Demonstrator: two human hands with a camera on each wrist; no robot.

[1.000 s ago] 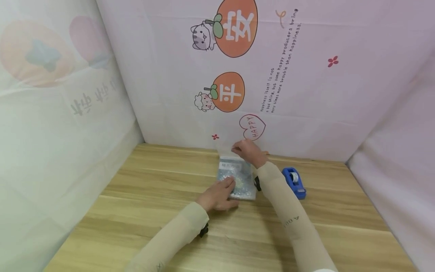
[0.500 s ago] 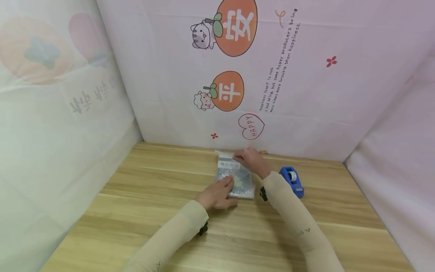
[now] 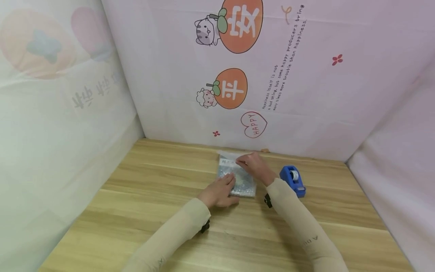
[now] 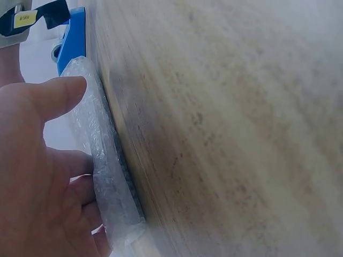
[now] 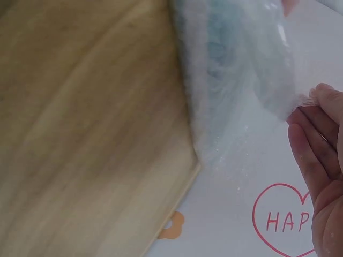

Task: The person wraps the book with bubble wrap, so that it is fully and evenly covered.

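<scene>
A flat, bluish-green item like a book [image 3: 224,170] lies on the table in clear bubble wrap [image 3: 245,192]. My left hand [image 3: 219,192] rests on its near left part, fingers spread over the wrap. In the left wrist view, the thumb [image 4: 67,93] lies along the wrapped edge. At the far end, my right hand [image 3: 255,167] pinches the loose edge of the wrap between thumb and fingers. The right wrist view shows that sheet [image 5: 268,59] lifted and bent toward the fingertips. Some of the item's face is hidden under my hands.
A blue tape dispenser [image 3: 293,182] with a roll in it stands right of the package, near my right forearm. The wooden table [image 3: 153,189] meets a printed white back sheet [image 3: 176,94] just beyond the package. White sheets hang along both sides.
My right hand has come down and nearer, drawing the raised edge of the bubble wrap over the item's far end. The left hand has stayed in place on the package.
</scene>
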